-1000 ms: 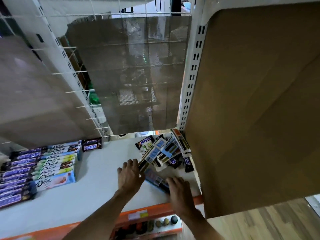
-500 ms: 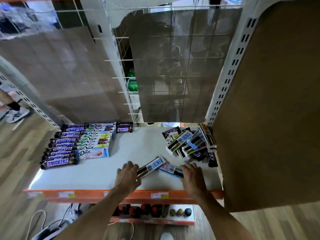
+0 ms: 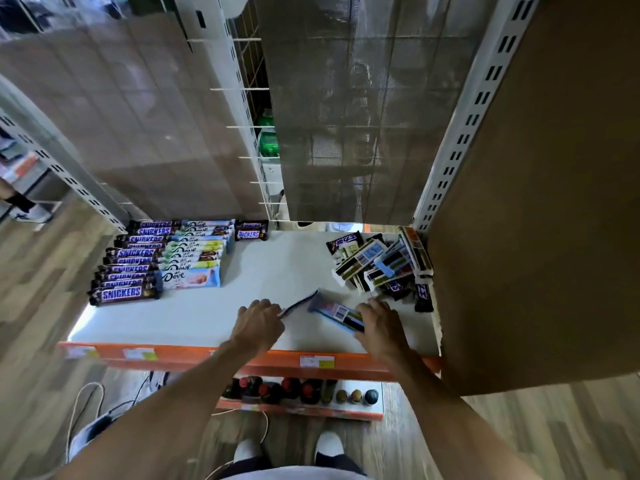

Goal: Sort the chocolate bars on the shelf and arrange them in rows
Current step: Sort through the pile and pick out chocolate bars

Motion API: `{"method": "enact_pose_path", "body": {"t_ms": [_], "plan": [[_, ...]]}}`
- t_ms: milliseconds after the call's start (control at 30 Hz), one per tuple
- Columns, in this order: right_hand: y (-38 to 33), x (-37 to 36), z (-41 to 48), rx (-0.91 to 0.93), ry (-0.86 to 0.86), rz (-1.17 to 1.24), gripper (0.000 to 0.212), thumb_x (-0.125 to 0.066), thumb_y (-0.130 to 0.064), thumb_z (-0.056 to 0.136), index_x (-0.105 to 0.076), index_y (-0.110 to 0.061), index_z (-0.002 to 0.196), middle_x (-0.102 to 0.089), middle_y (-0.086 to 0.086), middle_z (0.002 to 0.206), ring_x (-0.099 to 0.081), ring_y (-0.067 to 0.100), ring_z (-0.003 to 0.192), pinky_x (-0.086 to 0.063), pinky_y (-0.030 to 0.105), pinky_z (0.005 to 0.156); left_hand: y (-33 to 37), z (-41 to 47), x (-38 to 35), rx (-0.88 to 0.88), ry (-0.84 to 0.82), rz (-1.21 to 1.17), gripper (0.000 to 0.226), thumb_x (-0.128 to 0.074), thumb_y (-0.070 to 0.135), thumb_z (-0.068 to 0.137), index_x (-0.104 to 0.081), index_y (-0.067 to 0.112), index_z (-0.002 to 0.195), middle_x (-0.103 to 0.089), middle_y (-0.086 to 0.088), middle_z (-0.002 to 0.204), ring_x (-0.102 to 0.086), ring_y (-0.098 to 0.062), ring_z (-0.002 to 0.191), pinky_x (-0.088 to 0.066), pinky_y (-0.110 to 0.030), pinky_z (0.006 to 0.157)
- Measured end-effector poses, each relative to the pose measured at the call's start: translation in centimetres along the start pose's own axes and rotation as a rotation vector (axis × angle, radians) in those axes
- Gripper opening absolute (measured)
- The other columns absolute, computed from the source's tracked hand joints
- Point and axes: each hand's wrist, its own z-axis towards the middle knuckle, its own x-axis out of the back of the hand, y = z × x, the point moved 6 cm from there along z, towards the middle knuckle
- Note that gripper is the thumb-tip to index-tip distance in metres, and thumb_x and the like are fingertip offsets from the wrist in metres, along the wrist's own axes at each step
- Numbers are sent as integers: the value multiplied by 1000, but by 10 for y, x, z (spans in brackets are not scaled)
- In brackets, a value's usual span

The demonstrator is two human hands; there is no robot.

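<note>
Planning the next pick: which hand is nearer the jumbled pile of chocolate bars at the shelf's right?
Right. The right hand, holding a blue-wrapped bar, is in front of the jumbled pile of chocolate bars; the left hand is farther, front-left.

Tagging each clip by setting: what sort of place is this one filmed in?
Probably a shop or a mock-up: a retail shelf with labels on its orange front edge, Snickers bars and Dove bars laid in rows, bottles on the shelf below.

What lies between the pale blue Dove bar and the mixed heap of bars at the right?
Nothing: from pale blue Dove bar to heap, the white shelf is bare, head view.
</note>
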Motion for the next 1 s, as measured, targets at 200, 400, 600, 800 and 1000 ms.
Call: {"method": "enact_pose_path", "body": {"t_ms": [200, 400, 600, 800, 1000], "plan": [[1, 1, 0, 42, 9, 52, 40, -78, -25, 73, -60, -10, 105, -56, 9, 108, -52, 30, 105, -46, 41, 83, -23, 5, -4, 92, -73, -212, 25, -47, 29, 95, -52, 24, 120, -67, -5, 110, -59, -28, 102, -41, -36, 83], [3, 2, 1, 31, -20, 10, 44, -76, -34, 74, -58, -14, 109, -55, 7, 114, -50, 27, 110, -43, 39, 87, -28, 4, -7, 121, -19, -145, 41, -55, 49, 90, -55, 25, 124, -58, -4, 114, -53, -23, 110, -41, -38, 85], [2, 3, 0, 23, 6, -24, 42, -85, -27, 61, -62, -13, 93, -61, 8, 97, -59, 31, 94, -49, 44, 72, -18, 2, -9, 138, 1, -50, 49, -62, 46, 85, -49, 21, 126, -52, -4, 118, -49, -22, 110, -38, -37, 88], [0, 9, 4, 52, 37, -51, 40, -83, -7, 53, -64, -16, 88, -59, 7, 91, -58, 29, 90, -51, 38, 64, -18, 1, -9, 128, -19, -21, 51, -58, 51, 86, -46, 21, 126, -53, -3, 120, -49, -21, 112, -37, -35, 88], [-10, 4, 9, 120, -47, -88, 41, -76, -22, 71, -59, -13, 107, -56, 9, 110, -51, 30, 105, -46, 40, 82, -18, -2, -9, 110, -33, 0, 50, -55, 52, 88, -45, 22, 127, -53, -2, 121, -49, -21, 113, -38, -36, 90]]}}
